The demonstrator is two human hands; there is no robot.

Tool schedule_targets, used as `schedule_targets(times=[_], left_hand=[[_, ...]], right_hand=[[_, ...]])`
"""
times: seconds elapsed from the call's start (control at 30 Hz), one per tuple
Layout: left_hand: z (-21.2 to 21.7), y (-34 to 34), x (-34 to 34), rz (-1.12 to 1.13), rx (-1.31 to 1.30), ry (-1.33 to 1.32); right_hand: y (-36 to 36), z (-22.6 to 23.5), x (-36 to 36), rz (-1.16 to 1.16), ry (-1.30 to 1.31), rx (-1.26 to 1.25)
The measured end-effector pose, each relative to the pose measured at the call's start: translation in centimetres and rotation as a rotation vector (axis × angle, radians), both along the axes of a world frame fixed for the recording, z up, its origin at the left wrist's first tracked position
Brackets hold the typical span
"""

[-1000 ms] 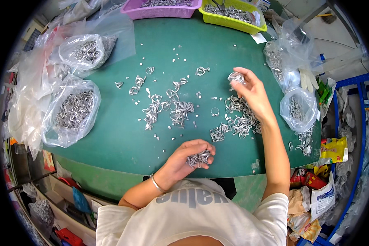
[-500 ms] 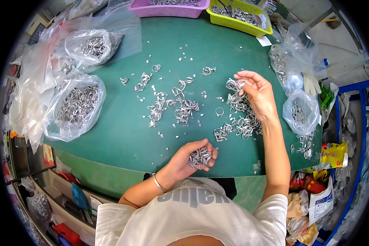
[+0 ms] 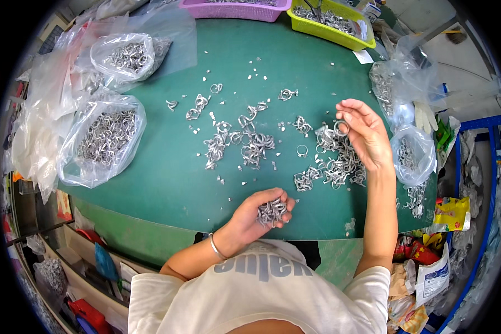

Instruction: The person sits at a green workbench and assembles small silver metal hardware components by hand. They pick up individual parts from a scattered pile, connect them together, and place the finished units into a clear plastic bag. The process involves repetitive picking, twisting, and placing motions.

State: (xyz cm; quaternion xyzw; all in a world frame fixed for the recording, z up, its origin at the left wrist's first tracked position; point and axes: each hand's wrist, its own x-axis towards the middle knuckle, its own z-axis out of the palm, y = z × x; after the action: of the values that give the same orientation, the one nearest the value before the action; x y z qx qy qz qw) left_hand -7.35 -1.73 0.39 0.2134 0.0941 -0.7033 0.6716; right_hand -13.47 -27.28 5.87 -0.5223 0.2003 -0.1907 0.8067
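Near the table's front edge, my left hand [image 3: 244,221] is curled round a handful of grey metal rings [image 3: 271,212]. Farther right, my right hand [image 3: 371,136] pinches a single ring [image 3: 340,128] between thumb and fingertips, its other fingers loosely bent. Just below that hand spreads a heap of rings [image 3: 339,165]. A small clump of rings [image 3: 302,124] lies left of the heap, with one lone ring [image 3: 301,151] beneath it. Looser piles of rings [image 3: 256,149] sit mid-table, among scattered small metal bits.
Two clear plastic bags of rings [image 3: 67,158] [image 3: 99,54] stand on the left. A purple basket [image 3: 234,12] and a yellow-green basket [image 3: 331,34] are at the back. Another clear bag [image 3: 416,173] sits at the right edge, near a white glove [image 3: 425,117]. Packets fill the lower right.
My right hand has moved slightly right, and the cluster at its fingertips is down to one ring. A small clump now lies left of the heap. My left hand keeps its handful.
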Motion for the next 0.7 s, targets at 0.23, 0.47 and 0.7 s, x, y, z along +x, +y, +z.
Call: schedule_targets(times=[0.23, 0.47, 0.7], left_hand=[[0.3, 0.1, 0.0, 0.056, 0.020, -0.094], [1.5, -0.5, 0.1, 0.090, -0.011, -0.159], [1.2, -0.7, 0.3, 0.114, -0.082, -0.257]], right_hand=[[0.3, -0.4, -0.6, 0.040, 0.008, 0.138], [5.3, 0.5, -1.4, 0.338, -0.235, 0.466], [7.9, -0.5, -2.3, 0.383, -0.259, 0.453]])
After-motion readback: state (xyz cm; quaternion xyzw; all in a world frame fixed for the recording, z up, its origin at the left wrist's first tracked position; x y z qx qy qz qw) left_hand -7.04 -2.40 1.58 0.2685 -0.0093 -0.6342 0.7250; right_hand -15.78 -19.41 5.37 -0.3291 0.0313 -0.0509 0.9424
